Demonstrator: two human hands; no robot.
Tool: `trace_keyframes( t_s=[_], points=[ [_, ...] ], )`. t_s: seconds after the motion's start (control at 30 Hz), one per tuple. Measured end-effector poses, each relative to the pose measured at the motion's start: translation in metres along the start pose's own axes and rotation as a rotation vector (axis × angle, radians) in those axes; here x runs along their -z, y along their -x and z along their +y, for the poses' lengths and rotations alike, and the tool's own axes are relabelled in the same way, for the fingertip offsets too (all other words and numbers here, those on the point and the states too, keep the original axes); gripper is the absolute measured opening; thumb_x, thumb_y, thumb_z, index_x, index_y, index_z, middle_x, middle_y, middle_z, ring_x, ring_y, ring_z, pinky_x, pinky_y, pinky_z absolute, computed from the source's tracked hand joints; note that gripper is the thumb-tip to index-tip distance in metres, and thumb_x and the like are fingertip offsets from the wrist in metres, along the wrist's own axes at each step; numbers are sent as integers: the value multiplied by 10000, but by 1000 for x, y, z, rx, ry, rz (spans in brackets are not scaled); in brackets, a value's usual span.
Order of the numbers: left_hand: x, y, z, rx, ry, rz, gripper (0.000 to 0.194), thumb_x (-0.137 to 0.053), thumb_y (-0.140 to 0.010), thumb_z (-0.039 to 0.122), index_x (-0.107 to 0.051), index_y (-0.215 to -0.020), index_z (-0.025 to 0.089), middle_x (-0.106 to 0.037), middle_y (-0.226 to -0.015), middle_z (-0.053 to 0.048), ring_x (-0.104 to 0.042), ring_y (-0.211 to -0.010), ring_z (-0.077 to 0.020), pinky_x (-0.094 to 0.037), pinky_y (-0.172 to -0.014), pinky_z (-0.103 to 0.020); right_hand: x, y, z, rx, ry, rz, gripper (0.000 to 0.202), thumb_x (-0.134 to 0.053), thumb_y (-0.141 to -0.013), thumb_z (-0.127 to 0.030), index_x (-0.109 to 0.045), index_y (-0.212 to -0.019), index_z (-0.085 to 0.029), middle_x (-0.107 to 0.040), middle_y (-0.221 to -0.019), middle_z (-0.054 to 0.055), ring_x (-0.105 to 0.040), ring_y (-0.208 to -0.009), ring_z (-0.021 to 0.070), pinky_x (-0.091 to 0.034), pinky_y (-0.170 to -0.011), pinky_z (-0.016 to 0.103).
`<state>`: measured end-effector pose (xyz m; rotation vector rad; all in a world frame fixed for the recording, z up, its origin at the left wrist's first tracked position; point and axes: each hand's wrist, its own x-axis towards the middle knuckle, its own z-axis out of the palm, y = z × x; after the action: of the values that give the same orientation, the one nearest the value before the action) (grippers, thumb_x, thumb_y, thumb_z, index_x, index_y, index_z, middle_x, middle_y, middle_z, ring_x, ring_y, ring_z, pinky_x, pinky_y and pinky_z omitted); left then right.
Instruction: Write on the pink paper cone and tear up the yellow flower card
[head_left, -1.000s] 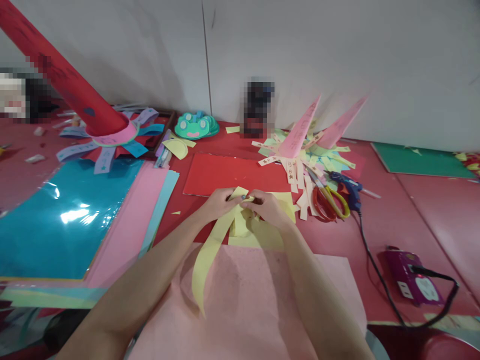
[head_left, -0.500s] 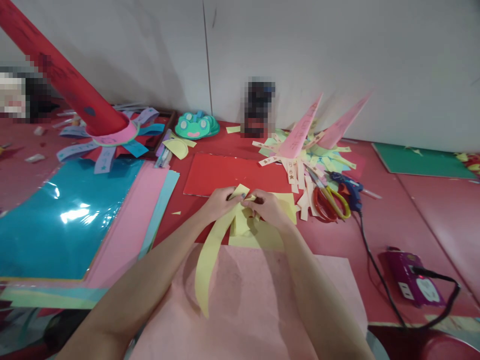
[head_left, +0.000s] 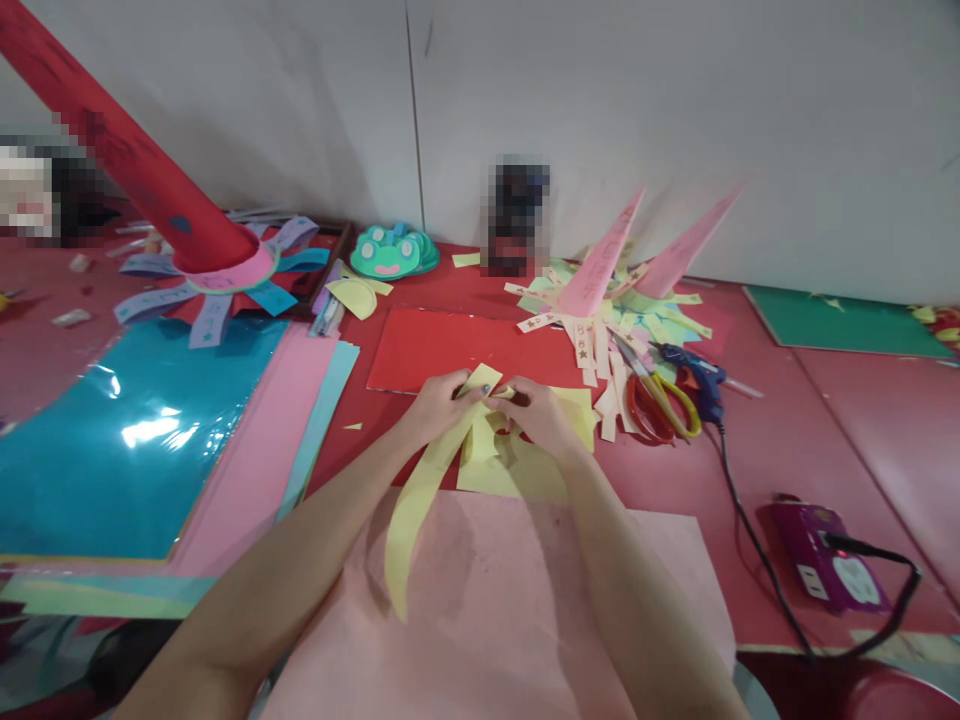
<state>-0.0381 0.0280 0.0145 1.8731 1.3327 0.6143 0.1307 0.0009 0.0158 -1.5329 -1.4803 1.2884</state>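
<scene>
A long yellow paper strip (head_left: 415, 505) hangs curved toward me from the fingers of my left hand (head_left: 444, 402), which is closed on it near its upper end. My right hand (head_left: 534, 408) is closed close beside it, its fingertips pinching yellow paper right of the strip. Under both hands lie yellow sheets (head_left: 517, 478), partly hidden by them. Behind is a red board (head_left: 442, 345) lying flat, and a large pink sheet (head_left: 495, 600) spreads in front.
Scissors (head_left: 660, 400), a blue glue gun (head_left: 697, 375) and pink paper cones (head_left: 600, 270) stand or lie right. A cord runs to a purple power box (head_left: 829, 555). Left are a blue glossy packet (head_left: 142, 430) and a tall red cone (head_left: 150, 170).
The strip's hanging end has swung slightly left and up. Both hands stay nearly in place, with the yellow paper between them shifted a little.
</scene>
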Motion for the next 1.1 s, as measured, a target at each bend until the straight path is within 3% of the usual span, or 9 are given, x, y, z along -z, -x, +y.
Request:
trace_keyframes(
  t_s=[0.33,0.47,0.6,0.7,0.77,0.9,1.0,1.1],
  points=[
    [5,3,5,-19,30,35,395,-489,-777,457,-264,-584,196,-244,-559,61,-258,-518,-83,-197,-489,-229,0,5,-6,-37,-18,-20,312,-674,-668,-461,-540,-831,-231,-481,-483,-84,-387,-363,51,-287,-371,195],
    [6,4,7,-31,54,51,387,-510,-767,431,-264,-581,196,-250,-554,63,-258,-511,-80,-199,-483,-226,-2,8,-6,-5,10,67,383,-678,-659,-445,-524,-956,-259,-476,-509,-88,-426,-407,72,-329,-398,204],
    [4,5,7,-39,49,59,374,-506,-768,408,-269,-573,193,-258,-539,66,-261,-505,-77,-213,-483,-221,-6,13,-9,135,-41,174,489,-626,-719,-437,-469,-1156,-280,-530,-632,-55,-444,-458,82,-392,-456,230],
    [2,6,5,-57,42,82,382,-499,-777,421,-276,-570,191,-264,-534,66,-271,-505,-76,-225,-486,-218,-10,15,-11,204,-49,148,508,-599,-745,-437,-438,-1204,-289,-592,-855,0,-424,-479,69,-413,-490,249],
    [1,6,4,-70,30,102,396,-500,-779,438,-274,-569,191,-265,-532,65,-274,-505,-77,-227,-485,-219,-12,13,-9,218,-28,109,484,-605,-740,-433,-459,-1176,-286,-585,-929,8,-400,-493,63,-407,-508,251],
    [1,5,1,-91,27,96,376,-495,-789,453,-319,-588,189,-298,-542,62,-304,-516,-80,-238,-488,-215,-13,6,-2,186,126,79,327,-615,-719,-469,-547,-939,-237,-506,-715,-40,-383,-527,83,-367,-523,242],
    [1,6,1,-88,20,91,372,-496,-794,453,-333,-592,186,-304,-553,63,-301,-520,-77,-244,-493,-210,-11,2,2,248,239,69,273,-605,-731,-470,-505,-708,-216,-463,-721,-29,-409,-582,95,-367,-554,242],
    [0,5,1,-74,19,77,383,-500,-791,460,-323,-590,186,-292,-555,63,-292,-522,-78,-240,-489,-206,-10,1,4,296,266,55,269,-598,-753,-413,-460,-639,-212,-470,-760,-16,-430,-607,99,-369,-566,244]
  ],
)
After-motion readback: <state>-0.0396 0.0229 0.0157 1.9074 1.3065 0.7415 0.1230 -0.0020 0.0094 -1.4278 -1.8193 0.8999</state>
